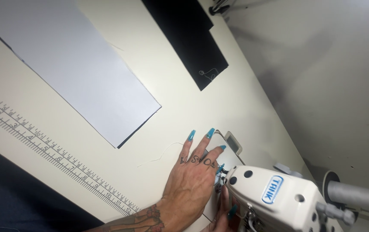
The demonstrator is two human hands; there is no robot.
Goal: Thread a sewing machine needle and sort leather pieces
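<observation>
Left hand (193, 176) flat, fingers spread, on the table (180, 107) beside the sewing machine head (275, 202); right hand (226, 215) mostly hidden, grip indiscernible

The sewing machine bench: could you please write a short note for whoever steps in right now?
Left hand: flat on the table, fingers spread by the needle plate, holding nothing.
Right hand: mostly hidden under the sewing machine head near the needle; only fingertips show, grip unclear.
White panel lies flat at upper left, dark edge beneath it. Black fabric with a pin lies at the top. A loose thread trails left of the hand. Printed ruler runs along the near edge.
Done: nothing visibly stitched.
Left: no fabric is under the needle yet.
</observation>
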